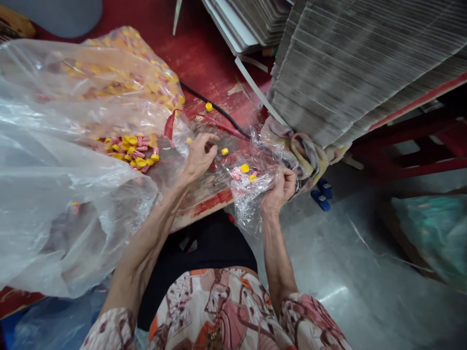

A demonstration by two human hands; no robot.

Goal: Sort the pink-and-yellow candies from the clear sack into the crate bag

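In the head view, my right hand [279, 189] is clamped on a clear bag [248, 201], yellow-and-pink pieces [244, 168] at its ten o'clock. My left hand [200, 154] is loosely curled; whether it pinches anything, I can't tell. A loose yellow piece [225, 151] lies at its three o'clock. I'd judge this as handling pieces beside steadied plastic; the next move calls for a light pinch.
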